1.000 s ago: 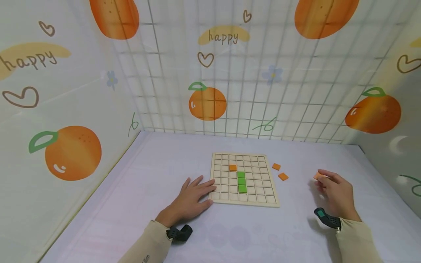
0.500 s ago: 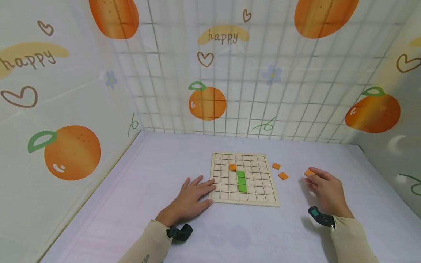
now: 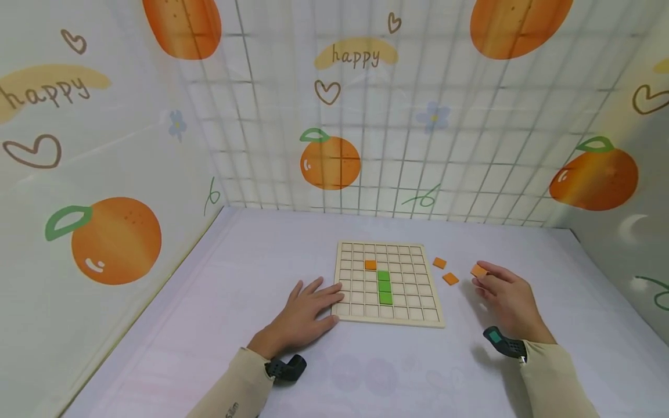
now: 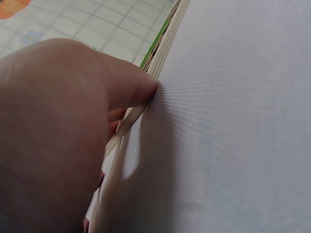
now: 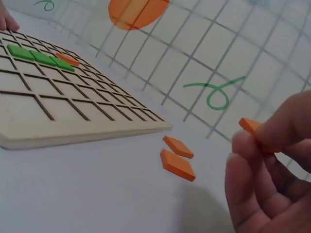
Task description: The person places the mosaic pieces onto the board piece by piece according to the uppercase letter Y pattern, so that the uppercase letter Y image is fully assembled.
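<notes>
A square wooden grid board (image 3: pixel 413 293) lies on the table, with three green tiles (image 3: pixel 384 286) in a column and one orange tile (image 3: pixel 370 265) in its cells. My left hand (image 3: pixel 303 319) rests flat with spread fingers at the board's left edge; in the left wrist view the thumb (image 4: pixel 131 85) touches that edge. To the right of the board, my right hand (image 3: pixel 509 302) pinches an orange tile (image 5: pixel 250 125) between thumb and fingers, above the table. Two loose orange tiles (image 5: pixel 177 165) lie between the board and this hand.
White table (image 3: pixel 251 249) under everything. Behind it stands a grid wall (image 3: pixel 460 168) covered by a sheet printed with oranges, and a printed side wall (image 3: pixel 104 174) rises on the left. Each wrist wears a dark band (image 3: pixel 504 342).
My right hand has moved left toward the board, carrying the orange tile. The left hand, the board and the tiles on it have stayed in place.
</notes>
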Demonstrator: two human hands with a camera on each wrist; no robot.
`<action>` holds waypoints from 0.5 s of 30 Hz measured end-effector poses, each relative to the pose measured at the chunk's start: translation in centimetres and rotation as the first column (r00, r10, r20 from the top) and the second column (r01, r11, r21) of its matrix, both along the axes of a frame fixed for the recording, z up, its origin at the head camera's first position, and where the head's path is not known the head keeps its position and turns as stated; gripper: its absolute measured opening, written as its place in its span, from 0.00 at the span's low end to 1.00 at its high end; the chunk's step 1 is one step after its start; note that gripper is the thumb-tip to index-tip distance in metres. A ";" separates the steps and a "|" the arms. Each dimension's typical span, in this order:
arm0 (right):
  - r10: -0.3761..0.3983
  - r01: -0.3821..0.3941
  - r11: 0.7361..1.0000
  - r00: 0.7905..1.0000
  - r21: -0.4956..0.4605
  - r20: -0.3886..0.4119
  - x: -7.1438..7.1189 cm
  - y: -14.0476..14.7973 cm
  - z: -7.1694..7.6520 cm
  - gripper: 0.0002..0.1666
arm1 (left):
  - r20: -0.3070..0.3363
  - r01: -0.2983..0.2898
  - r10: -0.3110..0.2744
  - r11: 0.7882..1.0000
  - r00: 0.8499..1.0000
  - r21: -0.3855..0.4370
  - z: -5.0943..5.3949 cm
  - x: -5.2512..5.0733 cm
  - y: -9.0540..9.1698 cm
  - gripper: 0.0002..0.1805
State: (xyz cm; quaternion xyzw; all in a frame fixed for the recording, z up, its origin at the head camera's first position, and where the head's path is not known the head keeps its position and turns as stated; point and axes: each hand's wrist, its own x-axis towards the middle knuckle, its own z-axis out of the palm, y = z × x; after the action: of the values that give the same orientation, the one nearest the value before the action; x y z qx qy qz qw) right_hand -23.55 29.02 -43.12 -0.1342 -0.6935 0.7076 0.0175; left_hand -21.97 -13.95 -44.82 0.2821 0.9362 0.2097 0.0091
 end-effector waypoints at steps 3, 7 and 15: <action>0.021 -0.021 0.999 1.000 -0.031 0.011 -0.1 -0.5 0.2 0.33 | 0.003 -0.003 0.003 1.000 1.000 0.004 -0.1 -0.1 -0.1 0.28; 0.048 -0.048 0.999 0.998 0.005 0.030 -0.1 -1.0 0.2 0.33 | 0.011 -0.004 0.004 1.000 1.000 0.010 -0.1 0.0 0.0 0.28; 0.119 -0.119 0.992 0.993 0.045 0.008 -0.1 -2.1 0.7 0.33 | 0.015 -0.015 0.015 1.000 1.000 -0.008 0.0 -0.1 0.0 0.28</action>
State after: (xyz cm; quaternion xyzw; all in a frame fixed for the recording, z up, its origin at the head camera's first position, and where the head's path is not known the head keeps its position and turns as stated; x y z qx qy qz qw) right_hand -23.61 26.95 -42.43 -0.0941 -0.7161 0.6912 -0.0237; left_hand -22.02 -13.92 -44.86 0.2734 0.9389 0.2083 0.0157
